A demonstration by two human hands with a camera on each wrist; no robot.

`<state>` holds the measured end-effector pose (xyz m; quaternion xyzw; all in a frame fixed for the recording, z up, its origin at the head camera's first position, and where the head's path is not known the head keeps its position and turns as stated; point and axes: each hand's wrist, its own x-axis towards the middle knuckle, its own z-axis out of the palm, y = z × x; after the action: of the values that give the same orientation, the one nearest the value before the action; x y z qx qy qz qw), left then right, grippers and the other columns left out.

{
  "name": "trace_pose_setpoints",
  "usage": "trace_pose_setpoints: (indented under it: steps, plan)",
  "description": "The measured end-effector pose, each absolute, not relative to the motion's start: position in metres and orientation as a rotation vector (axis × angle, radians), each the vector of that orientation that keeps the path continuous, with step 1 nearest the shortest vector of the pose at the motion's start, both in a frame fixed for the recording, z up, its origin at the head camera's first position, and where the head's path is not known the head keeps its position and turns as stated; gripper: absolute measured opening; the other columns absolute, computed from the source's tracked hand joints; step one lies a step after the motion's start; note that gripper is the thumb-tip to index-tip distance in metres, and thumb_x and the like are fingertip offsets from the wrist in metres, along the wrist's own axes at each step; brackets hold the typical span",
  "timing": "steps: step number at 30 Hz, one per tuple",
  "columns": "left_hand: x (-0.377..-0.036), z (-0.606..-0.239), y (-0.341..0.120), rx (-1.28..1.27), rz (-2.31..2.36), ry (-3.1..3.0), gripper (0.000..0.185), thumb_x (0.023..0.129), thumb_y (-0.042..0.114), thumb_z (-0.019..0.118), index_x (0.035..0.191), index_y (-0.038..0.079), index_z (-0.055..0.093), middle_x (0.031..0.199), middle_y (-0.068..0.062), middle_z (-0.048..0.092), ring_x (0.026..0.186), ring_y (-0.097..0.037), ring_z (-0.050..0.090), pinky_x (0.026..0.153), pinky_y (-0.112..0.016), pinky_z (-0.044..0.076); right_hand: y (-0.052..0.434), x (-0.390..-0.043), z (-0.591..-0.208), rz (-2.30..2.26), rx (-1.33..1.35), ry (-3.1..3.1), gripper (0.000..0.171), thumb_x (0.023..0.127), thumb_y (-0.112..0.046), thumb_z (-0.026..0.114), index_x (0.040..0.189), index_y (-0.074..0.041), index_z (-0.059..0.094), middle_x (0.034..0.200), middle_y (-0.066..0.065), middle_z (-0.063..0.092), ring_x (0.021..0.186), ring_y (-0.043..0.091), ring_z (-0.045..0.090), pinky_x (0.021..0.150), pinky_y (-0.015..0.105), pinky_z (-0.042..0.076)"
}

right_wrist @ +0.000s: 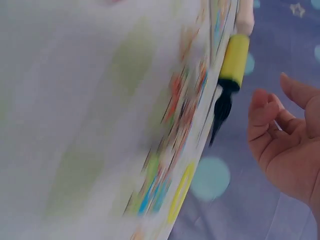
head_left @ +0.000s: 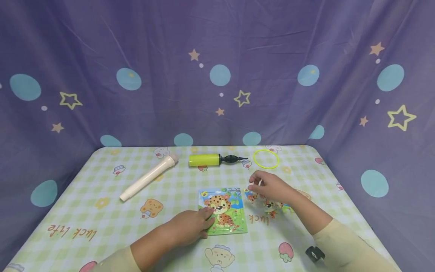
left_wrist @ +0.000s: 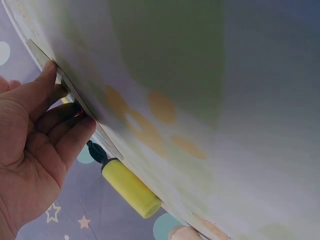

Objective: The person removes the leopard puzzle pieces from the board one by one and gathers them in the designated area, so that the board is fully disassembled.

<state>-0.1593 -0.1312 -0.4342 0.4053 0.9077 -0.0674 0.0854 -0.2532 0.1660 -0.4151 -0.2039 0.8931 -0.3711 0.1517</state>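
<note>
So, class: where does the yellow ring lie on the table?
In the head view the yellow ring lies far right, just right of the pump.

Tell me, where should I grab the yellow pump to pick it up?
Grab the yellow pump around its fat yellow barrel, coming down from above. It lies flat on the table; the black nozzle end is thin and pointy, harder to hold.

Puzzle board (head_left: 222,211) lies before the pump (head_left: 214,159), loose pieces (head_left: 272,206) at its right.
</note>
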Motion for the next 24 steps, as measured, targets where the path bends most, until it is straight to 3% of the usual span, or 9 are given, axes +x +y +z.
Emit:
trace_pose_setpoints:
  steps: [7, 15, 24]
  plan:
    - [-0.160, -0.436, -0.132, 1.176, -0.116, 2.715, 0.054, 0.086, 0.042, 0.058, 0.135, 0.019, 0.050, 0.144, -0.009, 0.038, 0.127, -0.023, 0.042, 0.092, -0.033, 0.046, 0.107, -0.246, -0.422, -0.899, -0.853, 2.517, 0.050, 0.084, -0.043, 0.065, 0.124, -0.016, 0.052, 0.106, 0.003, 0.051, 0.076, 0.013, 0.055, 0.064, 0.029, 0.049]
    - [-0.161, -0.437, -0.134, 1.142, -0.017, 2.736, 0.055, 0.085, 0.042, 0.060, 0.135, 0.020, 0.050, 0.144, -0.009, 0.039, 0.115, -0.024, 0.054, 0.087, -0.033, 0.049, 0.066, -0.232, -0.444, -0.585, -0.941, 2.514, 0.067, 0.075, -0.049, 0.072, 0.130, -0.020, 0.047, 0.110, -0.003, 0.047, 0.089, 0.007, 0.053, 0.076, 0.027, 0.048]
    - [-0.170, -0.434, -0.141, 0.895, 0.397, 2.810, 0.049, 0.086, 0.042, 0.062, 0.128, 0.017, 0.057, 0.140, -0.004, 0.045, 0.122, -0.023, 0.048, 0.098, -0.042, 0.041, 0.057, -0.226, -0.446, -0.446, -0.925, 2.519, 0.063, 0.072, -0.048, 0.074, 0.123, -0.025, 0.046, 0.108, -0.006, 0.046, 0.090, 0.009, 0.053, 0.075, 0.028, 0.048]
